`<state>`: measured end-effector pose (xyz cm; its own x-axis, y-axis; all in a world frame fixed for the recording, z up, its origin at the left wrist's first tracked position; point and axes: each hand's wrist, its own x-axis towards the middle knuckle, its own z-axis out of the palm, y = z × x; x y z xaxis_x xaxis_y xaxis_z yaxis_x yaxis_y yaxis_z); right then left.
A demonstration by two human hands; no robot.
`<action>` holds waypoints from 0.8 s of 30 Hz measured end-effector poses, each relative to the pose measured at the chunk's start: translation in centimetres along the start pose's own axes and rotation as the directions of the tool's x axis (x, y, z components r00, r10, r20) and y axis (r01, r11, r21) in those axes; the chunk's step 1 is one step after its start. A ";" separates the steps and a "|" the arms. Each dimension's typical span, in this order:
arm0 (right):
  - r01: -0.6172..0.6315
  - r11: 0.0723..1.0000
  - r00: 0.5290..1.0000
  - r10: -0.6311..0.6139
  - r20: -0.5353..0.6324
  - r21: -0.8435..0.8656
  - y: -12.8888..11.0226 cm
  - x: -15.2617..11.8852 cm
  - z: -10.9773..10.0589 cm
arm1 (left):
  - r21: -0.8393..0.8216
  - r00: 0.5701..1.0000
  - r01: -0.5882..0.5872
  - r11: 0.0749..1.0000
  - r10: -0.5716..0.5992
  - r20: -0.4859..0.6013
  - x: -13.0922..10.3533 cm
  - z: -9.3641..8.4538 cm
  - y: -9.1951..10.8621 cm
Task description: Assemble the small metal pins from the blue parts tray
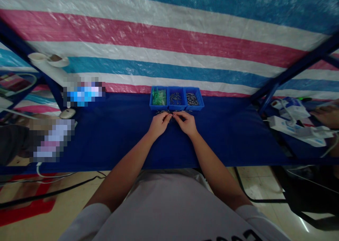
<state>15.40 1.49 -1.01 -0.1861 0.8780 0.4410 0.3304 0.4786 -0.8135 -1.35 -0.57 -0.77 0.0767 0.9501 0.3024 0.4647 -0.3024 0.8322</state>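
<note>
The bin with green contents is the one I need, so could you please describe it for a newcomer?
On the blue table, near the striped sheet, three blue bins stand in a row. The leftmost bin is yours: it alone holds green contents, while its neighbours hold metallic pieces.

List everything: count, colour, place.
Table: one, blue, centre
Bins: three, blue, table's far edge
Green pieces: uncounted, green, left bin
Metal pieces: many, grey, middle and right bins
Loose pieces: several, dark, before bins
Sheet: one, white/blue/pink stripes, behind
Posts: several, dark blue, either side
Stand: one, white, left
Oval item: one, beige, left
Pixelated items: two, bluish, left
Power gear: uncounted, white, right
Cables: several, white and black, both sides
Red item: one, red, lower left
Black item: one, black, lower right
Sleeve: one, dark, left edge
Co-worker's hand: one, bare, right edge
Shirt: one, grey, bottom
Left hand, right hand: two, bare, at loose pieces
</note>
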 end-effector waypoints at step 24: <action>-0.091 0.864 0.885 -0.158 -0.438 -0.495 2.8 1.2 -3.4 | 0.053 1.000 0.006 0.999 -0.006 -0.011 0.1 0.3 -0.3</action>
<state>19.21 3.88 -1.47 0.1888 0.7037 0.6850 0.7603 0.3367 -0.5555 -1.25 -0.41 -1.10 0.0645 0.9510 0.3025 0.5114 -0.2918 0.8083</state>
